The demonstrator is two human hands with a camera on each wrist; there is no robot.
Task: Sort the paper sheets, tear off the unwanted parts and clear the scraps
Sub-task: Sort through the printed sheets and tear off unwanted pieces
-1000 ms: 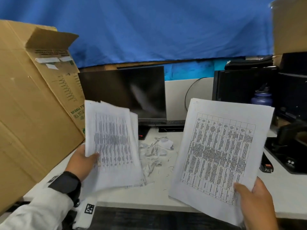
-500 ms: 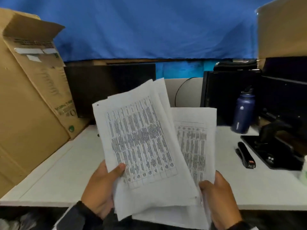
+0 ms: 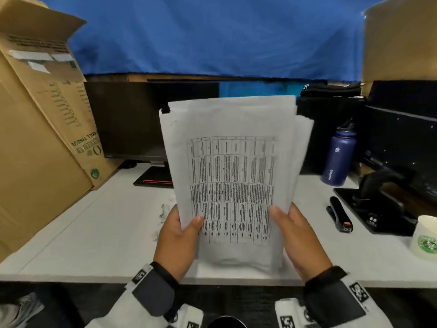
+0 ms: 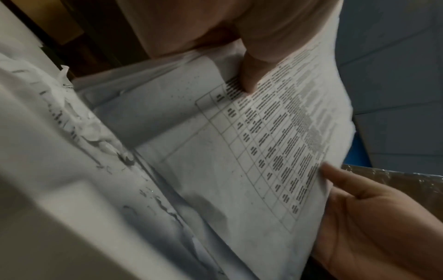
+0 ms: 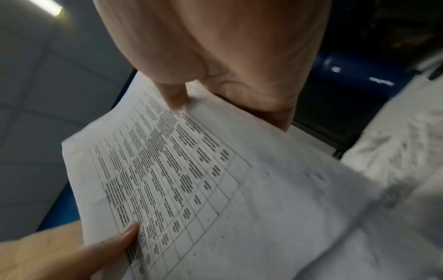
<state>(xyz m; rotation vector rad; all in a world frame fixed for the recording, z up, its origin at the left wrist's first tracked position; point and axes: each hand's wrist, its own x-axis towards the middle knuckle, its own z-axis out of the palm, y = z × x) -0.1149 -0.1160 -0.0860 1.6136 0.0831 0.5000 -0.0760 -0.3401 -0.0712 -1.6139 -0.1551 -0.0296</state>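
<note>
I hold one stack of printed paper sheets (image 3: 233,176) upright in front of me, its lower edge on or just above the white desk (image 3: 94,233). The front sheet carries a dense table. My left hand (image 3: 176,237) grips the stack's lower left edge, thumb on the front. My right hand (image 3: 298,235) grips the lower right edge the same way. In the left wrist view the sheets (image 4: 251,151) fan slightly, and torn paper scraps (image 4: 79,121) lie on the desk beside them. The right wrist view shows the front sheet (image 5: 191,180) under both thumbs.
A large cardboard box (image 3: 40,138) leans at the left. A dark monitor (image 3: 146,119) stands behind the sheets. At the right are a blue bottle (image 3: 339,159), a black stapler (image 3: 340,217), a black stand (image 3: 378,204) and a paper cup (image 3: 424,237). Small scraps (image 3: 162,214) dot the desk.
The two separate handfuls of sheets have come together into one stack held by both hands in front of me. My view has shifted right and down.
</note>
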